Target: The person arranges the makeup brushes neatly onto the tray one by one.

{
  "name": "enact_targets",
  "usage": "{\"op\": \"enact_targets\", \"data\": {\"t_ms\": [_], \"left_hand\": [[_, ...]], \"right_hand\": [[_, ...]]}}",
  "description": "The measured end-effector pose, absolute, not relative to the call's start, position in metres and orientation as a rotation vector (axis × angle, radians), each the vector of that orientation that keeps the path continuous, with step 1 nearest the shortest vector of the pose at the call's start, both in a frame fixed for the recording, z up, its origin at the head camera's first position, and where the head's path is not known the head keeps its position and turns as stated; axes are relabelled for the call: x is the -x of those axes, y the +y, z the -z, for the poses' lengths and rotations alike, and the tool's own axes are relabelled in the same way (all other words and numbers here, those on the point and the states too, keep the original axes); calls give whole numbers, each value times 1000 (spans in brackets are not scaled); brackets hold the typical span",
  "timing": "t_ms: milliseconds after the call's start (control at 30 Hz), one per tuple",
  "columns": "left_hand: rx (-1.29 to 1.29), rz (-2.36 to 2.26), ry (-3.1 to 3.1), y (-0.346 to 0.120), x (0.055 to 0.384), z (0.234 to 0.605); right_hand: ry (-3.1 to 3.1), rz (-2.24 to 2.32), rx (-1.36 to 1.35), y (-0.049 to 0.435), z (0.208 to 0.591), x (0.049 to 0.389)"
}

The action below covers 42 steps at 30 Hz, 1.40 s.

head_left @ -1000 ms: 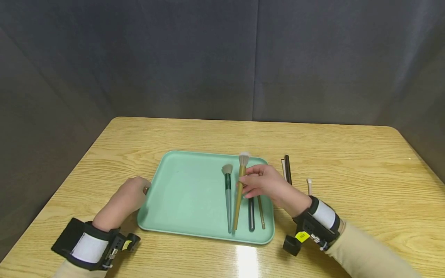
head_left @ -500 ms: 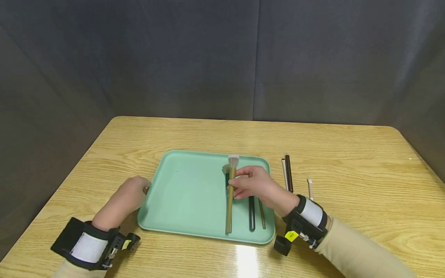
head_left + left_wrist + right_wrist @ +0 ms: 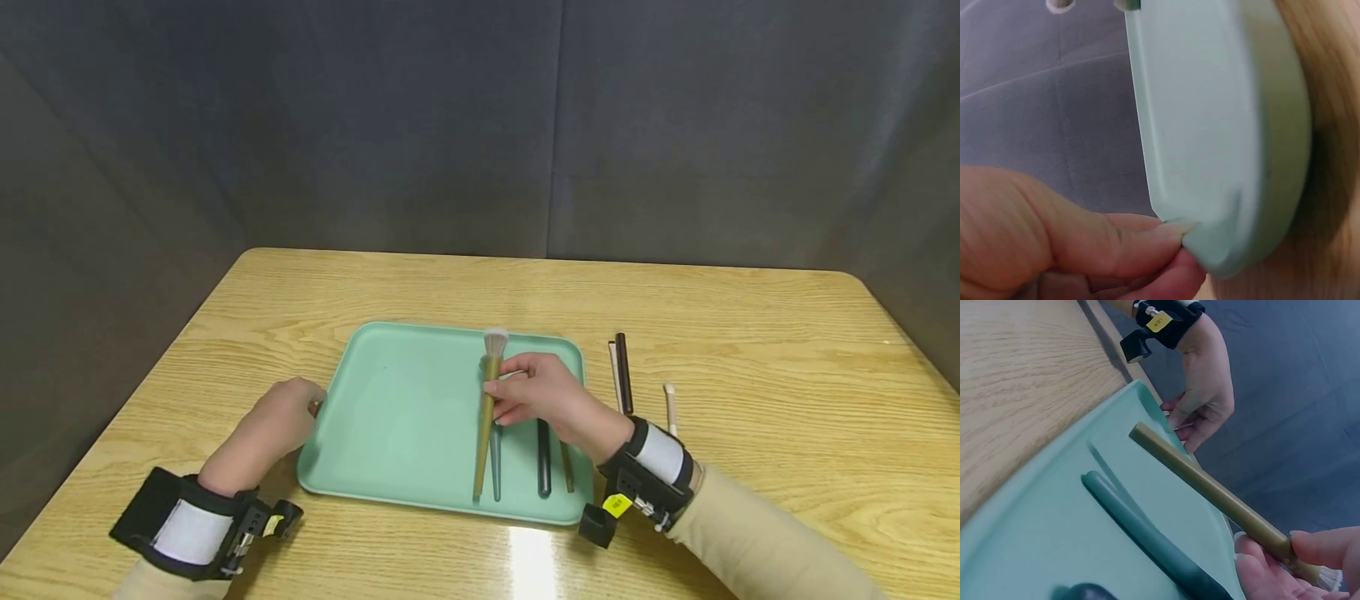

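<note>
On a wood-grain table [image 3: 735, 333], one green tray [image 3: 405, 408], long side facing the person. Hands well apart, both occupied. Left hand [image 3: 281, 421]: thumb and fingers pinch the tray's rim at its left side; left wrist view shows the grip closely. Right hand [image 3: 551, 400]: thumb and fingertips pinch a gold brush [image 3: 486, 417] partway up, pale bristles at the far end, handle slanting toward the person. The gold brush is over the right half of the tray; right wrist view shows its handle raised off the tray floor.

Beneath and just right of it, a green brush [image 3: 496, 467], head mostly hidden. Farther right on the tray: a dark handle [image 3: 543, 462], then a thin gold handle [image 3: 567, 467], upper parts behind the right hand.

Off the tray, to its right: a pale stick [image 3: 615, 371] close beside a dark stick [image 3: 624, 373]; a white-tipped stick [image 3: 671, 408] apart from them, lower end behind the right wrist strap [image 3: 660, 458]. Grey curtain [image 3: 405, 125] beyond.
</note>
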<state>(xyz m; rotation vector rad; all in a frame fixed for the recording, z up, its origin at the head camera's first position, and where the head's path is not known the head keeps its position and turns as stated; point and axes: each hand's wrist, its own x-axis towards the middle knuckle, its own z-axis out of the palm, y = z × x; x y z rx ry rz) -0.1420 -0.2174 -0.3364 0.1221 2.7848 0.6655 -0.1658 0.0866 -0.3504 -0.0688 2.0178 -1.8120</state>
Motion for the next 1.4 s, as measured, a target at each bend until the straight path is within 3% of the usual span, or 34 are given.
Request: {"op": "enact_targets", "data": {"t_ms": [1400], "left_hand": [[-117,-634,2786,-216,142,335]], "right_hand": [[2315,1449,96,41,347,174]]}}
